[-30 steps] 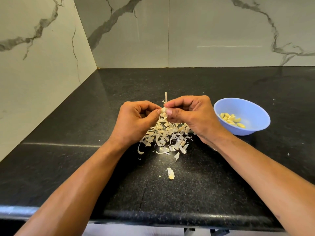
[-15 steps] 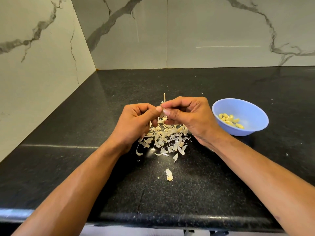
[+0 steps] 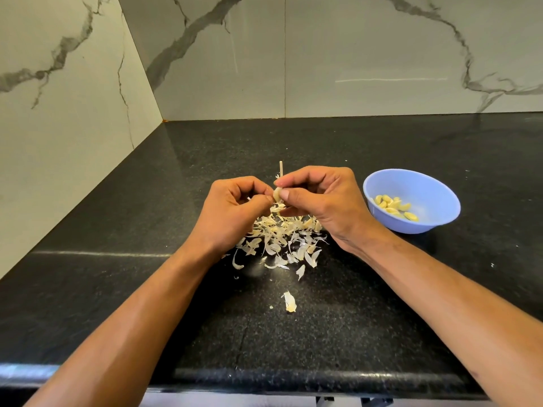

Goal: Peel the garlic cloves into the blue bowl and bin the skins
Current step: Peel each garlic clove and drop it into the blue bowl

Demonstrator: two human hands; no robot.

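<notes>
At mid-frame, over a speckled black stone counter (image 3: 117, 259), the left hand (image 3: 232, 212) and right hand (image 3: 320, 201) both pinch one pale clove (image 3: 276, 194), now bared between the thumbs where half a second ago it was hidden. Papery, curled skins (image 3: 279, 242) heap beneath; one scrap (image 3: 289, 301) lies nearer. A thin stick (image 3: 281, 169) stands behind. At right, the smooth blue bowl (image 3: 426, 186) holds glossy peeled cloves (image 3: 393, 206).

Black stone counter (image 3: 367, 318) bears blue bowl (image 3: 435, 198), garlic-skin heap (image 3: 282, 239), one stray skin (image 3: 289, 301)
</notes>
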